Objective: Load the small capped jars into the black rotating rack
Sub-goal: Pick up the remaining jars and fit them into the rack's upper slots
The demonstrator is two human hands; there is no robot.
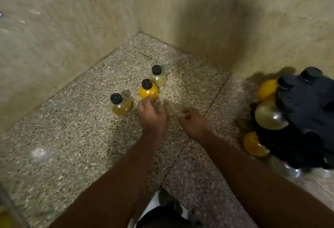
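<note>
Three small round jars with black caps stand on the speckled floor near the wall corner: an orange jar (147, 91) in the middle, a pale jar (158, 76) behind it, and a pale yellow jar (119, 106) to its left. My left hand (152, 114) reaches the orange jar, its fingertips touching the jar's near side. Just right of it hovers my right hand (194, 122), fingers loosely curled and holding nothing. At the right edge stands the black rotating rack (305, 119), with several orange and pale jars seated in it.
Beige stone walls (72, 29) meet in a corner behind the jars. A floor joint (215, 95) runs diagonally between my hands and the rack. Part of my dark clothing and a white shoe (162, 213) show at the bottom.
</note>
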